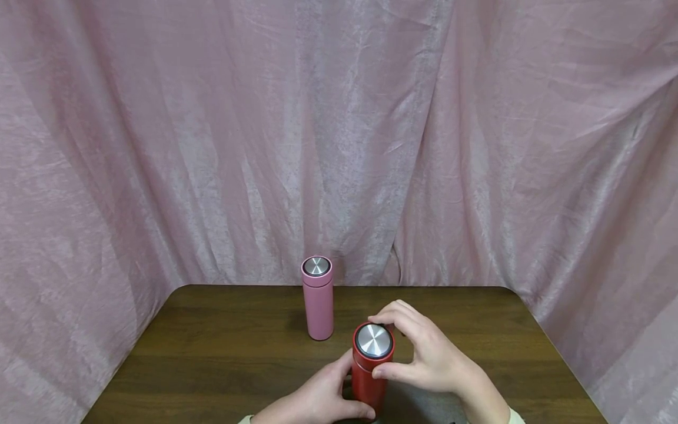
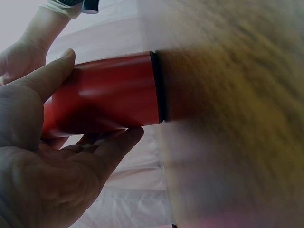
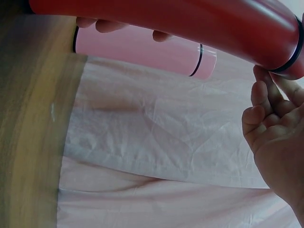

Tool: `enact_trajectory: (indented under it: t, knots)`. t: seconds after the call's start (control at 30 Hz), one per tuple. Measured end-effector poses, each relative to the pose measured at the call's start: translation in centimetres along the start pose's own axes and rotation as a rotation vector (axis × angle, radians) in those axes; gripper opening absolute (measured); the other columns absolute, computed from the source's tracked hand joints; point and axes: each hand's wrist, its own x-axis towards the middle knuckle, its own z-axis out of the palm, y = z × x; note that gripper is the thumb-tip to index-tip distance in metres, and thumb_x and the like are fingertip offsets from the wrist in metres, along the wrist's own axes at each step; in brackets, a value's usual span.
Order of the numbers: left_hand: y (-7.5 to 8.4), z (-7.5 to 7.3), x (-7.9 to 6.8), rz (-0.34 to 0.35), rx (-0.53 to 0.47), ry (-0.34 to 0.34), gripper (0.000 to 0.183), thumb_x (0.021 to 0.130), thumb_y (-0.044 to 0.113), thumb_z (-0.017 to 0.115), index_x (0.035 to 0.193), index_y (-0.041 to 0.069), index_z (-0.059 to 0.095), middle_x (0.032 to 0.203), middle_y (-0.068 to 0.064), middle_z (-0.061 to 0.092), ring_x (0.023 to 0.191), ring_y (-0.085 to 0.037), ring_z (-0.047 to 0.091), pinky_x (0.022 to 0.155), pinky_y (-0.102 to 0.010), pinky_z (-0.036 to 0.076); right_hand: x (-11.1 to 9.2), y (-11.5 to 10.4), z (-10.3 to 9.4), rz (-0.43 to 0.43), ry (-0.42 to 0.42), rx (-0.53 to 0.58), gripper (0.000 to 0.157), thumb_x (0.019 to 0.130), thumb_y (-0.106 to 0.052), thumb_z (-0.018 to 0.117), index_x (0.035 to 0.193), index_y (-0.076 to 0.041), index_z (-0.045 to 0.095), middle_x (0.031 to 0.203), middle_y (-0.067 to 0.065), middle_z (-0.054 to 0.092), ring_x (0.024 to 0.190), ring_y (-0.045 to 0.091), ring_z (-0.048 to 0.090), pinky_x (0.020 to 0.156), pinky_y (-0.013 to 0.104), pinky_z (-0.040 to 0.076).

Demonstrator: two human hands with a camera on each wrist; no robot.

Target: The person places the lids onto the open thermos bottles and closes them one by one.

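A red vacuum flask (image 1: 367, 386) with a round silver-topped lid (image 1: 374, 341) stands upright near the front of the table. My left hand (image 1: 324, 393) grips its body low down, thumb on the near side. In the left wrist view the flask's black base ring (image 2: 158, 85) meets the tabletop. Up at the lid, my right hand (image 1: 431, 352) holds the rim between thumb and fingers. In the right wrist view, fingers (image 3: 260, 92) of that hand touch the flask beside its dark seam. Behind and to the left stands a pink vacuum flask (image 1: 319, 309), apart from both hands.
The dark brown wooden table (image 1: 212, 347) has rounded far corners. Pink velvety curtains (image 1: 254, 147) hang behind it and along both sides. A greyish patch (image 1: 431, 400) shows on the table under my right forearm.
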Motion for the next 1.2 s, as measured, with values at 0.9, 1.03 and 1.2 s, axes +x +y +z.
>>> enact_trajectory:
  t: [0.9,1.03,1.2]
  knots:
    - [-0.15,-0.06,0.02,-0.001,0.018,-0.001,0.082,0.09,0.023,0.097,0.156,0.028,0.049,0.142,0.007,0.069,0.129,-0.01,0.067,0.108,-0.032,0.058,0.01,-0.47,0.07,0.015,-0.035,-0.031,0.064,0.097,-0.034,0.087,0.151,-0.012,0.062,0.133,-0.005,0.066,0.121,0.013,0.062,0.102,0.026,0.053]
    - [-0.11,-0.08,0.02,0.007,0.034,0.001,0.082,0.09,0.024,0.097,0.156,0.028,0.049,0.141,0.008,0.069,0.129,-0.009,0.067,0.108,-0.031,0.058,0.11,-0.43,0.05,0.028,-0.023,-0.04,0.067,0.094,-0.04,0.092,0.146,-0.011,0.064,0.13,-0.008,0.066,0.119,0.012,0.063,0.102,0.024,0.052]
    - [-0.08,-0.06,0.01,0.015,0.045,0.004,0.083,0.09,0.025,0.097,0.157,0.028,0.048,0.142,0.008,0.069,0.129,-0.01,0.066,0.108,-0.031,0.057,0.09,-0.45,0.12,0.049,-0.014,-0.055,0.072,0.086,-0.042,0.098,0.141,-0.011,0.065,0.126,-0.011,0.066,0.116,0.009,0.063,0.101,0.021,0.051]
